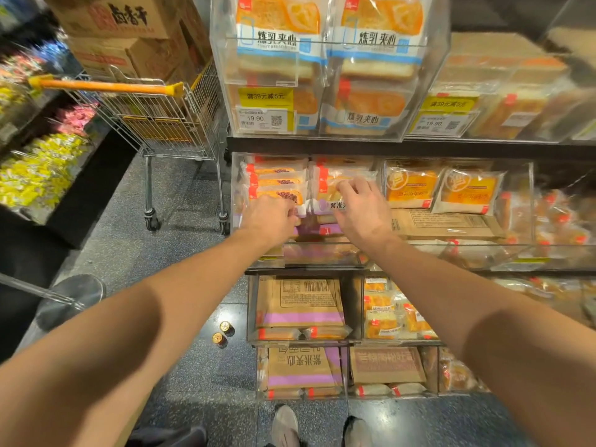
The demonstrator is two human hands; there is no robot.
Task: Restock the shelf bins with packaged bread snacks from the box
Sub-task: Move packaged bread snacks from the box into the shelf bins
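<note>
Both hands' grips, left (pixel 269 221) and right (pixel 362 209), clamp the 紫米 bread packet (pixel 317 208).

We see warm, bright overhead light, glare on the clear bins (pixel 329 46) above our fingers (pixel 346 188), and blurred, bowed edges.

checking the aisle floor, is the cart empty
No, the cart holds stacked cardboard boxes rising above its orange handle.
</note>
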